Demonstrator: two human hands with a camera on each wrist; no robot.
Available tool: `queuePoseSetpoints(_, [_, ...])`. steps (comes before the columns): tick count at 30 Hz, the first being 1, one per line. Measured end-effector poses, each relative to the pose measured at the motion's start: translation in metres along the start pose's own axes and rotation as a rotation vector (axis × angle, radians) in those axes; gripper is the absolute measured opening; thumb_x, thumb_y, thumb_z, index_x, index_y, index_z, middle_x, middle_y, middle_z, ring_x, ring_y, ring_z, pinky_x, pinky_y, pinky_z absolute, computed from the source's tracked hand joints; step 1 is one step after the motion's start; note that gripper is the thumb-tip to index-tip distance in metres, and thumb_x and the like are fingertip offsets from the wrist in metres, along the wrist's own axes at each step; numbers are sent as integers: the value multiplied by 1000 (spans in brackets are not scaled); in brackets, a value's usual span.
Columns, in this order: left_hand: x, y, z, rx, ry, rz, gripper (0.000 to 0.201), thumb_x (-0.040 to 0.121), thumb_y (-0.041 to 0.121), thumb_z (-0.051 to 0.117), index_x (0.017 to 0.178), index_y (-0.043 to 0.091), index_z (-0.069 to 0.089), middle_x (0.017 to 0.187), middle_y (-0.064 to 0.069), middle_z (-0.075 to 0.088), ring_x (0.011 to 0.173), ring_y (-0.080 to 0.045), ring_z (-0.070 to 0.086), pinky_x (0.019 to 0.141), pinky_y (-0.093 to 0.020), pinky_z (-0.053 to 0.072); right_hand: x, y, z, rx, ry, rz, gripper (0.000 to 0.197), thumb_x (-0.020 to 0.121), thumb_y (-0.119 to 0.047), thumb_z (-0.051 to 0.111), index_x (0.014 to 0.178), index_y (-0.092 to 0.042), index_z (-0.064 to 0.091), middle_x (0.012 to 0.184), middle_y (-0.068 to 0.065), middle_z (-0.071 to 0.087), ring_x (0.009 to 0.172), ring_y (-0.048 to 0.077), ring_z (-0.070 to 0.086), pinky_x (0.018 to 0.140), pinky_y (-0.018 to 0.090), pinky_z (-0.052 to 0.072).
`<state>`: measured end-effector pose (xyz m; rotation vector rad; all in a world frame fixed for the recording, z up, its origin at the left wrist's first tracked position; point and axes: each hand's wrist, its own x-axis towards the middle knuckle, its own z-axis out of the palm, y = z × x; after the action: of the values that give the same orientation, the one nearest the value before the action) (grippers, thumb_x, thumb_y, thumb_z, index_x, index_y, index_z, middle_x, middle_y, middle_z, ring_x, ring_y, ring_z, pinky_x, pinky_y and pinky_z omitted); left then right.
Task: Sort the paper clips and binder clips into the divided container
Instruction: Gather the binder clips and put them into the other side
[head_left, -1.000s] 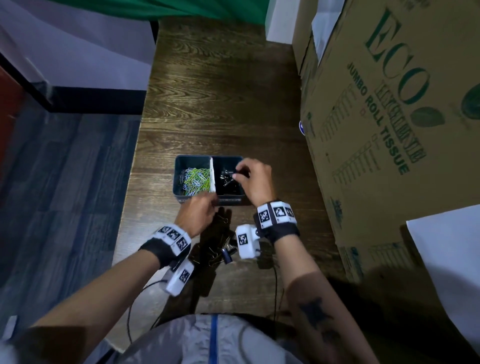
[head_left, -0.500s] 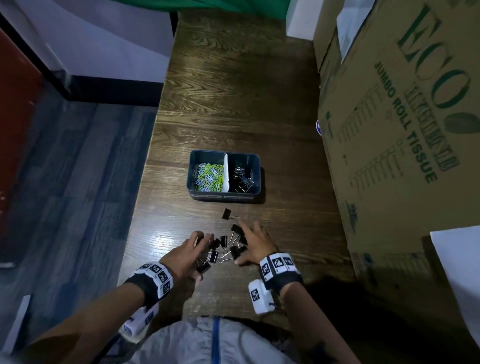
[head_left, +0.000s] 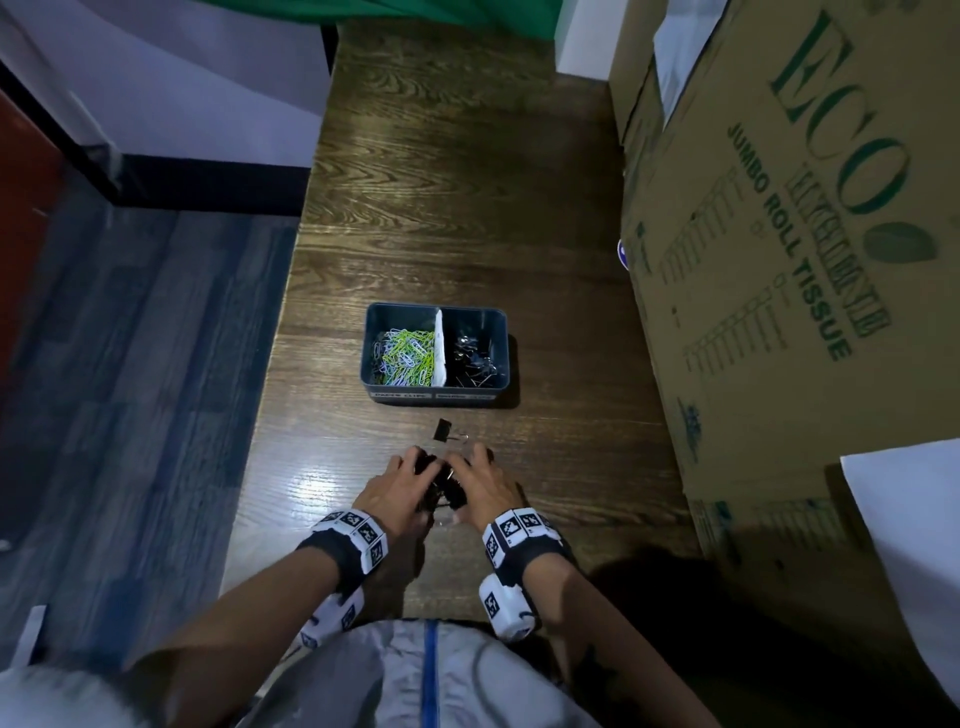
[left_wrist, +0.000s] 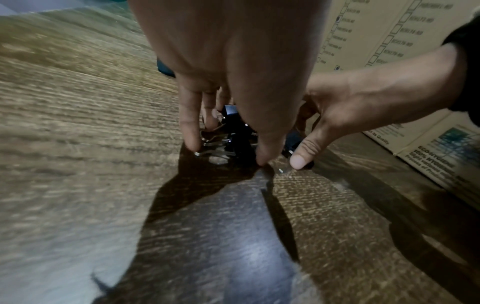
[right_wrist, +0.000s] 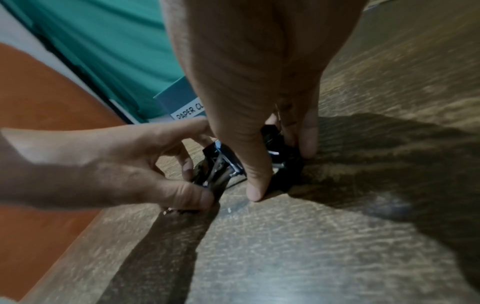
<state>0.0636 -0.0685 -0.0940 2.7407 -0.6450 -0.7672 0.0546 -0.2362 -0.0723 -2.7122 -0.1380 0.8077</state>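
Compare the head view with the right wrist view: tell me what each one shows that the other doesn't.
Only the head view shows inside the divided container: coloured paper clips left, black binder clips right, plus one stray binder clip on the table. Only the right wrist view shows the container's label reading "PAPER CL". Both show the left hand and right hand gathering the pile of binder clips.

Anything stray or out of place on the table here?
One binder clip lies alone on the table, between the container and the pile of binder clips that the left hand and right hand are gathering.
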Motion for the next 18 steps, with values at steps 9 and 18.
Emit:
queuePoseSetpoints(9, [2,-6,-7,-173,46,-35,58,76,14,72,122,23,40,119,-5,36,93,-27,56,69,-32,47,-8,-3,-6,85,61,74,65,82,-1,68,134,-24,38,137,12,41,105,40,59,81,45,49])
queuePoseSetpoints(18, [5,-6,-35,-155,96,44,9,88,12,58,91,18,52,91,2,48,77,-21,52,65,-30,39,-20,16,-21,167,101,208,15,96,-24,62,107,-20,71,101,7,70,95,27,66,74,31,47])
